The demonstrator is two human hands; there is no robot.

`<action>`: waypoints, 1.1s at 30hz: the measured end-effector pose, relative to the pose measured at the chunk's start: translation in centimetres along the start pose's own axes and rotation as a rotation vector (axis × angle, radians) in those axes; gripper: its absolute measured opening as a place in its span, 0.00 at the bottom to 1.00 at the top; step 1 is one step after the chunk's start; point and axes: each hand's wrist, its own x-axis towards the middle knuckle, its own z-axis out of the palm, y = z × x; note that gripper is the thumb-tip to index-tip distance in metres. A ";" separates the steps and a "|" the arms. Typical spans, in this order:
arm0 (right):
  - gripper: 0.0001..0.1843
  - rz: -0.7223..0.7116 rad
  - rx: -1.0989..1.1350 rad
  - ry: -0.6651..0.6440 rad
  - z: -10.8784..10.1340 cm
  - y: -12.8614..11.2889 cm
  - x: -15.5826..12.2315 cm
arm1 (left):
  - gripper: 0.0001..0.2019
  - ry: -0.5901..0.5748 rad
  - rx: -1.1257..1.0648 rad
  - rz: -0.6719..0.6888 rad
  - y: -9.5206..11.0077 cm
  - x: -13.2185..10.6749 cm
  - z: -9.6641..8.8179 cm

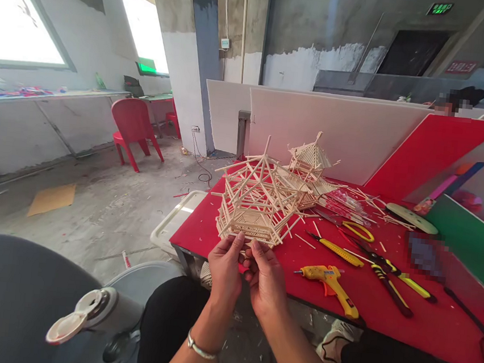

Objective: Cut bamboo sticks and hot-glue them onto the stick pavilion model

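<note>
A pavilion frame (261,200) built of thin pale wooden sticks stands at the front of the red table (203,223). Close to its front base, my left hand (227,266) is closed, thumb pressed against the fingers. My right hand (265,275) is beside it in a similar pinch, the fingertips of both nearly meeting. Whatever lies between the fingers is too small or hidden to make out; whether they touch the frame is unclear. Behind the frame rises a smaller stick tower with a pointed roof (311,157). A yellow glue gun (326,281) lies right of my hands.
On the table's right are a yellow utility knife (340,252), pliers (390,287), yellow-handled scissors (357,231) and loose sticks (346,206). White boards (324,132) line the back. A lidded flask (105,308) stands lower left. Another person (457,102) is partly visible behind the boards.
</note>
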 end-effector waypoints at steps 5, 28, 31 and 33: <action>0.23 0.009 0.017 0.007 0.2 0.0 0.4 | 0.17 0.013 0.000 0.009 -0.1 0.1 0.0; 0.22 -0.041 0.025 0.010 0.2 -0.3 0.9 | 0.18 -0.012 -0.007 -0.016 -0.4 0.2 0.4; 0.23 -0.042 0.031 0.014 0.1 -0.3 0.9 | 0.18 -0.029 -0.020 -0.033 -0.6 0.2 0.4; 0.23 -0.036 0.023 0.020 -0.1 -0.2 1.0 | 0.18 -0.023 -0.029 -0.037 -0.6 0.2 0.3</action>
